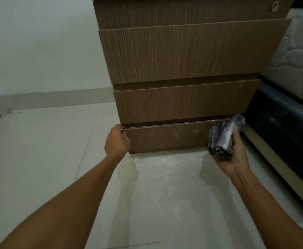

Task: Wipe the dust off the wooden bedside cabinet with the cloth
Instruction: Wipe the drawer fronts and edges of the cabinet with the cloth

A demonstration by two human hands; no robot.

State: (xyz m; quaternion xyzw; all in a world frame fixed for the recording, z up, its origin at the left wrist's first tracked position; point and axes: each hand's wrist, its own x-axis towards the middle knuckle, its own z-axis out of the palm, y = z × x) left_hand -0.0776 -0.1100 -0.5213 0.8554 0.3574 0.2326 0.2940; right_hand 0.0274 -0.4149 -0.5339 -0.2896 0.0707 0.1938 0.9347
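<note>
The wooden bedside cabinet (pixel 183 56) fills the upper middle of the head view, with several drawer fronts stacked above each other. The bottom drawer (pixel 167 137) shows pale dust smudges on its front. My left hand (pixel 117 141) grips the top left corner of that bottom drawer. My right hand (pixel 234 155) is palm up at the drawer's right end, holding a folded dark grey cloth (pixel 222 139) streaked with white dust. The cloth rests close to the drawer's right edge; I cannot tell whether it touches the wood.
A mattress (pixel 298 56) on a dark bed base (pixel 280 123) stands right of the cabinet. The pale tiled floor (pixel 39 159) has white dust smeared in front of the cabinet. A white wall with a skirting strip (pixel 57 97) runs behind on the left.
</note>
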